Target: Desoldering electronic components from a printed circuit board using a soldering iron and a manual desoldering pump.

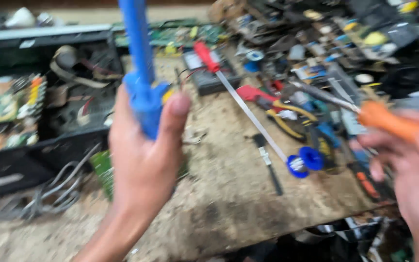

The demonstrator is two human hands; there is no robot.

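Blue tool: the left hand (144, 160) is wrapped around a blue plastic tool (140, 73), long axis pretty much upright, top end running out of the top of the shot, held up above the bench (229, 194)
Orange tool: the right hand (415, 170) is closed on an orange-handled tool (389, 121), its metal shaft pointing up and left, lying nearly flat over the clutter
Blur: everything's smeared, so fine detail is a no-go
Around them: a red-handled screwdriver (238, 94) lies diagonally on the bench between the two hands, its tip end down by a blue solder spool (306, 161); yellow-handled pliers (287, 119) sit just right of its shaft
Left side: black tray (49, 111) full of circuit boards and straps, grey cables (59, 187) spilling out in front of it
Back right: dense pile of small parts and tools, can't tell what most of it is
Left hand pose: forearm comes up from the bottom edge, back of the hand toward us, thumb pressed up along the tool
Right hand pose: enters from the right edge, fingers curled round the handle
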